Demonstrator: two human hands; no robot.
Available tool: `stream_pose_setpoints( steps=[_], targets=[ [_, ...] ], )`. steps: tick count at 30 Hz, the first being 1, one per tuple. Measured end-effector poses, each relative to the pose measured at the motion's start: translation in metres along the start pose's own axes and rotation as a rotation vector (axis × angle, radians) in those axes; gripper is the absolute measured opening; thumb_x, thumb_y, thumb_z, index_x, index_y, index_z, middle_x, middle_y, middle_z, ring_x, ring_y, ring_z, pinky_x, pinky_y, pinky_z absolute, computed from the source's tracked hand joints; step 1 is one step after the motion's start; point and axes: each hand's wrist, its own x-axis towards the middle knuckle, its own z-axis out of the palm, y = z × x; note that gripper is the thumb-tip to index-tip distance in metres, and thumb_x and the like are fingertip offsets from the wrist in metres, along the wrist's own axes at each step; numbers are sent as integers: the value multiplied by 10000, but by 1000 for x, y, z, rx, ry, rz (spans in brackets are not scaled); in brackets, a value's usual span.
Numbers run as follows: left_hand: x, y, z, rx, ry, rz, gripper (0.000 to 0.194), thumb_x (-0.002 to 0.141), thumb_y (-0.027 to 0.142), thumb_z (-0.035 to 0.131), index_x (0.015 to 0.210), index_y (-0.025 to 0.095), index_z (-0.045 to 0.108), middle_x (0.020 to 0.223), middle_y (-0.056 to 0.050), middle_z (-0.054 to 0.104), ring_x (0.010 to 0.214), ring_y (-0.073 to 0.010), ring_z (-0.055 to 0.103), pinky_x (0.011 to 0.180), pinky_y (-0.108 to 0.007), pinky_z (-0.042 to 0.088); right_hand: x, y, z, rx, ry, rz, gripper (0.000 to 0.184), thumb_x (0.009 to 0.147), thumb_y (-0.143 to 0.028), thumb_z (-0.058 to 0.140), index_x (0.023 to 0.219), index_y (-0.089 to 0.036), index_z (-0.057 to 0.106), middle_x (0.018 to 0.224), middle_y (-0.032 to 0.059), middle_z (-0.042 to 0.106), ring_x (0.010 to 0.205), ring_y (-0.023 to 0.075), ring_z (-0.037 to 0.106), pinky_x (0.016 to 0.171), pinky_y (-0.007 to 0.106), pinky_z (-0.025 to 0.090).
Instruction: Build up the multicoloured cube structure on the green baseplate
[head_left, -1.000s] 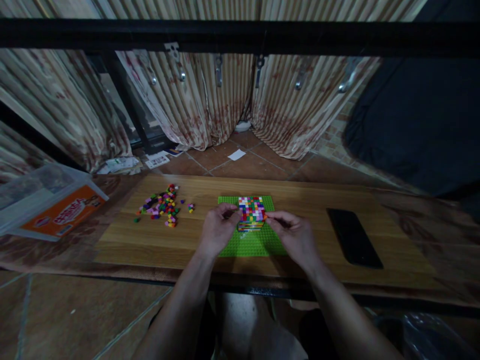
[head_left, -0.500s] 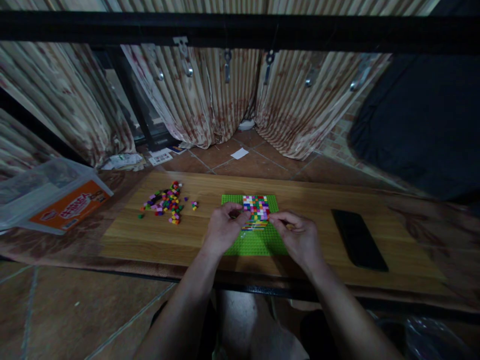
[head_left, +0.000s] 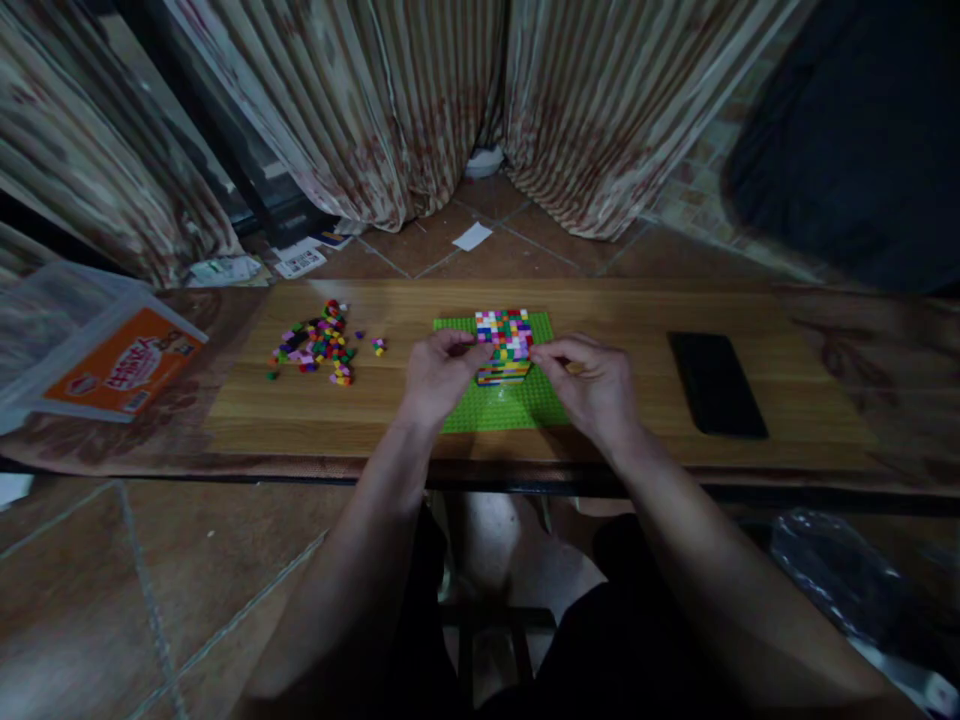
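Note:
A block of small multicoloured toy bricks (head_left: 504,330) stands upright on a green studded baseplate (head_left: 499,410), its top a patchwork of white, red, green, purple and orange. At its left side is my left hand (head_left: 442,372), closed, with the thumb and fingertips pressed on the block's near left edge. My right hand (head_left: 589,385) is closed in a pinch against the block's right edge; whatever lies between those fingertips is too small to make out. Loose toy bricks (head_left: 319,340) are heaped to the left, and a small clump of bricks (head_left: 379,346) sits nearer the baseplate.
The wooden board (head_left: 375,420) lies on a cloth-covered low table. A black phone-like slab (head_left: 716,385) is on its right part. A clear plastic tub (head_left: 112,345) with an orange label stands at far left. Curtains (head_left: 420,120) hang behind, and papers lie on the floor.
My view has tilted downward, so the board and hands appear higher in the picture. Both hands remain at the sides of the brick block, with little visible change in their grip.

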Motion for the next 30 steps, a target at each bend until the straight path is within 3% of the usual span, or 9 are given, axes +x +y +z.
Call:
stream_pose_setpoints(
  steps=[6,12,16,20,22,26,28,30],
  targets=[
    [-6,5,-5,153,-24,92,238,741,387,676,814,162,692,675,-1,651,568,-100,526,536,-231,380,-4,-4,-10,33,64,72,144,849,-274,626,920,-239,746,892,14,748,777,159,670,735,314,518],
    [-1,7,-7,222,-9,135,301,798,450,634,789,152,679,646,-2,637,569,-91,531,520,-210,367,-3,0,-22,0,128,45,138,853,-290,630,871,-201,735,831,24,731,745,156,664,717,305,517],
    [0,8,-3,218,5,141,286,763,432,684,817,151,677,664,-3,647,599,-94,552,544,-210,386,-2,-2,-25,11,153,40,145,858,-281,622,861,-180,726,821,24,727,731,149,663,697,297,514],
    [-2,8,1,177,32,98,276,712,401,739,823,157,670,670,0,649,627,-103,569,562,-215,398,-11,-21,-28,-9,126,-74,154,887,-263,578,894,-209,722,818,17,722,737,140,641,711,291,509],
    [-3,9,2,99,27,41,263,704,375,749,824,157,662,684,3,651,612,-98,563,558,-218,404,-25,-34,-25,-15,49,-173,154,890,-252,568,919,-239,719,823,7,721,739,145,641,710,293,511],
    [-8,9,6,-77,-19,-76,255,713,351,754,834,153,649,678,6,632,556,-80,521,530,-220,400,-75,-51,8,46,-376,-360,204,891,-222,518,908,-264,717,798,12,711,707,144,631,668,287,512],
    [-12,2,8,-160,-16,-83,236,728,335,749,834,151,645,686,5,624,571,-77,526,561,-227,415,-108,-51,33,110,-606,-377,220,874,-194,508,875,-249,721,746,27,699,694,154,628,648,292,505],
    [-16,-9,9,-248,-4,-63,233,738,311,747,871,152,641,660,21,595,569,-70,515,571,-224,410,-137,-45,59,151,-768,-215,150,826,-220,589,746,-240,715,688,22,688,634,144,619,583,263,486]
  ],
)
